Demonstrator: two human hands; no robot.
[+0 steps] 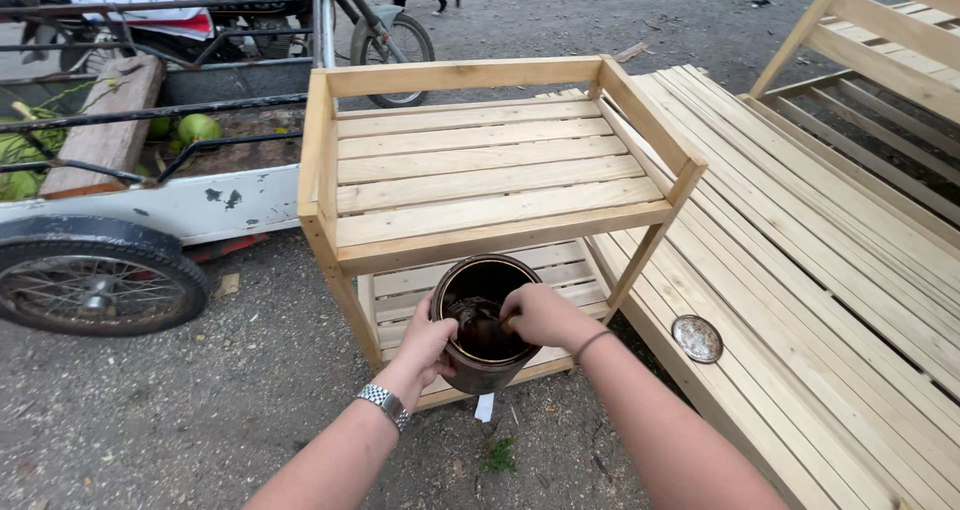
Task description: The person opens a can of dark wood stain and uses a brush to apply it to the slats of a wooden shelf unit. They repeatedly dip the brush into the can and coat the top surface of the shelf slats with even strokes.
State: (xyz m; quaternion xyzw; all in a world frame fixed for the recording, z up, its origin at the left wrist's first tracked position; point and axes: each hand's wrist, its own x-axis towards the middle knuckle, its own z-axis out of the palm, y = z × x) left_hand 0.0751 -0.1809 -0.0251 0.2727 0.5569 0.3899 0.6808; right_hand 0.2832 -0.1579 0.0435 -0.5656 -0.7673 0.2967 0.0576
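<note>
Your left hand [425, 342] is wrapped around the side of the open can [485, 322], fingers closed on its wall, holding it in front of the lower shelf of the 2-tier wooden rack [480, 185]. Your right hand [540, 315] is closed over the can's mouth, gripping what looks like a brush [482, 320] dipped into the dark liquid; the tool is mostly hidden. The can's round lid [697, 338] lies on the slatted wooden surface [800, 270] to your right. A cart [130, 220] stands to your left on the gravel.
</note>
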